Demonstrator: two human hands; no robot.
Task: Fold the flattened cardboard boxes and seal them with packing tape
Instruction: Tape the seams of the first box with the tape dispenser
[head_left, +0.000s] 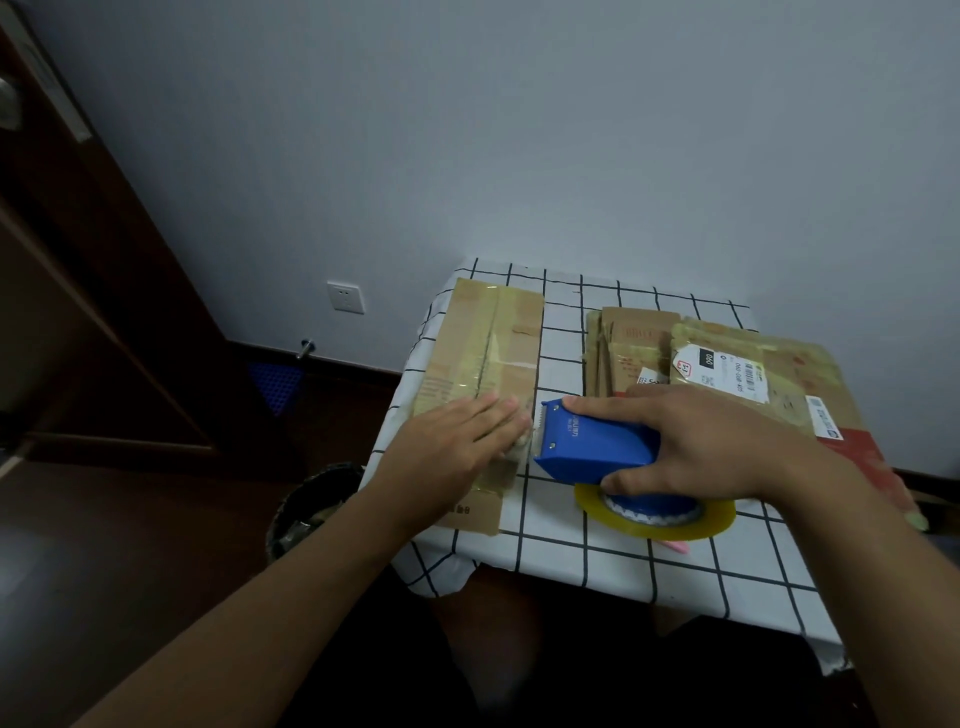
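Left hand (457, 441) flat, fingers straight, pressing taped cardboard box (483, 358). Right hand (691, 447) gripping blue tape dispenser (592, 441), just beside left fingertips.

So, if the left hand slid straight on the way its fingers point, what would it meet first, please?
Most likely the blue tape dispenser: the left hand lies flat on the flattened box, fingertips aimed at the dispenser's toothed end, very close.
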